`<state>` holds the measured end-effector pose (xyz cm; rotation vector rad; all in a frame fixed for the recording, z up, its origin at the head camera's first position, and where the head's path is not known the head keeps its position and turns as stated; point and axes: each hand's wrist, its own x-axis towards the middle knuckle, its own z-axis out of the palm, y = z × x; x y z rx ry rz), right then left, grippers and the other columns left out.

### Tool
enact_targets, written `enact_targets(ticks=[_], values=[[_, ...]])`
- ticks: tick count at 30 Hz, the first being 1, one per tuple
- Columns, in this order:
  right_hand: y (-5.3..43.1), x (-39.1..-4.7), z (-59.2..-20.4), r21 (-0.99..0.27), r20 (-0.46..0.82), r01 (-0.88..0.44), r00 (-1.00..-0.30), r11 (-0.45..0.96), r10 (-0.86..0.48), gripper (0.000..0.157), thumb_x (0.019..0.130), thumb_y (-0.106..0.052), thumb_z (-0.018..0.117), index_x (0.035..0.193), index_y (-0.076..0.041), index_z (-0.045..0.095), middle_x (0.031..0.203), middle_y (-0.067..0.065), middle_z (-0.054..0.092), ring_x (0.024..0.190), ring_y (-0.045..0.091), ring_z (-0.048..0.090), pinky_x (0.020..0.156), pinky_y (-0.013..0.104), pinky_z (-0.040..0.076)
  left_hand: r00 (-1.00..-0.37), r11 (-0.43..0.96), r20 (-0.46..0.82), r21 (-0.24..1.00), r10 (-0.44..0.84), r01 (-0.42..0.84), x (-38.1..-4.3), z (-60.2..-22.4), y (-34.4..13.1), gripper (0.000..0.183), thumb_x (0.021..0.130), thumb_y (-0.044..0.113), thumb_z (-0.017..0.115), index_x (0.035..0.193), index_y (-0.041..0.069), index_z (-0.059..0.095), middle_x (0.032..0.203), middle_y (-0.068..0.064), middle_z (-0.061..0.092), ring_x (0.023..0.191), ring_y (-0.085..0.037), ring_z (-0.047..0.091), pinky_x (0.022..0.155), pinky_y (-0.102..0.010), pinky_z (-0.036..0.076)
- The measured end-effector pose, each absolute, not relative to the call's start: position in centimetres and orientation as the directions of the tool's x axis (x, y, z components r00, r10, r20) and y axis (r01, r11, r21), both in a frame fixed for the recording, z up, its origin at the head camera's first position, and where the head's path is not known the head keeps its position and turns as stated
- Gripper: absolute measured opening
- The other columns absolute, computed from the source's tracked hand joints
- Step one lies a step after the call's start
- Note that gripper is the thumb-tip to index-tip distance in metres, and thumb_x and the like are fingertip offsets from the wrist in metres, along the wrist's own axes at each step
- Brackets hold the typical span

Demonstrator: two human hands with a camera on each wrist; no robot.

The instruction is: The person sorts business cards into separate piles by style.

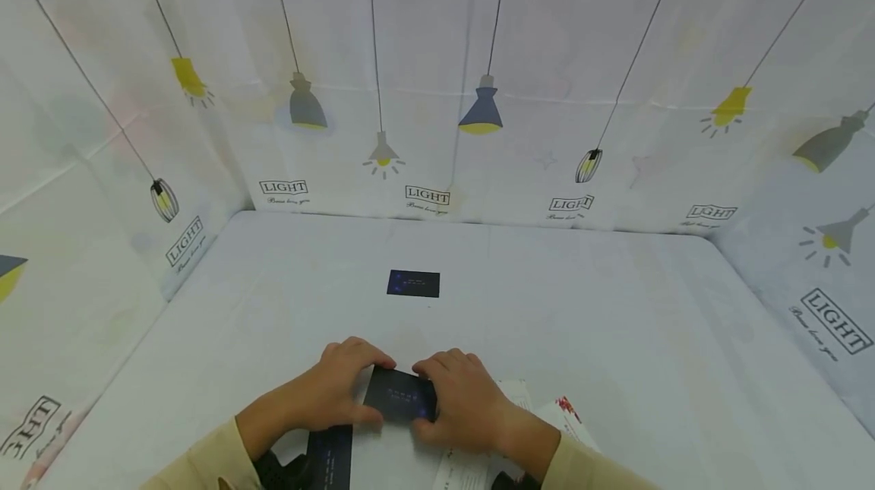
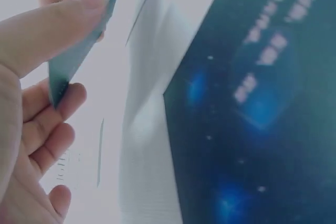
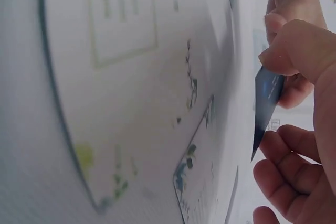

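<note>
A dark blue card (image 1: 399,396) with small pale print is held between both hands, tilted above the white table. My left hand (image 1: 342,384) grips its left end, the thumb on the near face and fingers behind, as the left wrist view also shows. At the right end, my right hand (image 1: 466,403) pinches it between thumb and fingers; the right wrist view shows this card (image 3: 266,103) edge-on. Below the left hand lies another dark blue card (image 1: 331,459), which looms large in the left wrist view with blue glowing spots (image 2: 252,119).
Farther back on the white table (image 1: 581,308) lies a third dark blue card (image 1: 413,283). Several white printed cards spread around the right forearm, one with a red pattern (image 1: 567,418). White curtains (image 1: 437,42) with printed lamps stand behind and at the sides.
</note>
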<state>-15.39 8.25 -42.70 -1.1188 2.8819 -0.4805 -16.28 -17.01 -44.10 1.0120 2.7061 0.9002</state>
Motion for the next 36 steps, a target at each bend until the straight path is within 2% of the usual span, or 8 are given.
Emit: enact_targets(ticks=[13, 22, 32, 36], values=[[9.1, -17.1, -41.7, -0.387, 0.224, -0.643, -0.761, 0.661, -0.609, 0.058, 0.08, -0.036, 0.079, 0.127, -0.008, 0.061, 0.118, 0.0, 0.062, 0.107, 0.019, 0.053, 0.092, 0.044, 0.044, -0.811, 0.555, 0.261, 0.618, 0.523, 0.557, -17.0, -43.1, -16.6, 0.063, 0.078, 0.028, 0.088, 0.132, 0.012, 0.06, 0.126, 0.008, 0.059, 0.121, -0.017, 0.047, 0.1, -0.056, 0.031], [9.7, -17.7, -41.3, -0.453, 0.219, -0.604, -0.789, 0.656, -0.575, 0.061, 0.08, -0.035, 0.081, 0.129, -0.005, 0.06, 0.122, 0.004, 0.062, 0.112, 0.022, 0.051, 0.097, 0.049, 0.041, -0.848, 0.55, 0.261, 0.666, 0.461, 0.504, -17.5, -42.9, -16.6, 0.062, 0.077, 0.025, 0.089, 0.132, 0.014, 0.062, 0.126, 0.009, 0.059, 0.121, -0.017, 0.047, 0.102, -0.058, 0.032], [10.2, -19.0, -40.9, -0.542, 0.171, -0.54, -0.821, 0.644, -0.545, 0.063, 0.081, -0.031, 0.084, 0.133, -0.006, 0.058, 0.124, 0.004, 0.06, 0.117, 0.024, 0.049, 0.1, 0.051, 0.04, -0.858, 0.524, 0.268, 0.699, 0.438, 0.486, -18.3, -42.8, -16.7, 0.06, 0.078, 0.023, 0.088, 0.132, 0.013, 0.062, 0.128, 0.005, 0.058, 0.121, -0.019, 0.048, 0.099, -0.053, 0.041], [10.5, -19.6, -40.6, -0.571, 0.151, -0.524, -0.824, 0.632, -0.546, 0.064, 0.082, -0.029, 0.083, 0.135, -0.006, 0.056, 0.126, 0.004, 0.059, 0.117, 0.024, 0.049, 0.1, 0.049, 0.042, -0.853, 0.523, 0.265, 0.696, 0.449, 0.492, -18.9, -42.8, -16.8, 0.06, 0.08, 0.022, 0.086, 0.133, 0.011, 0.061, 0.13, 0.003, 0.057, 0.122, -0.021, 0.048, 0.099, -0.054, 0.041]])
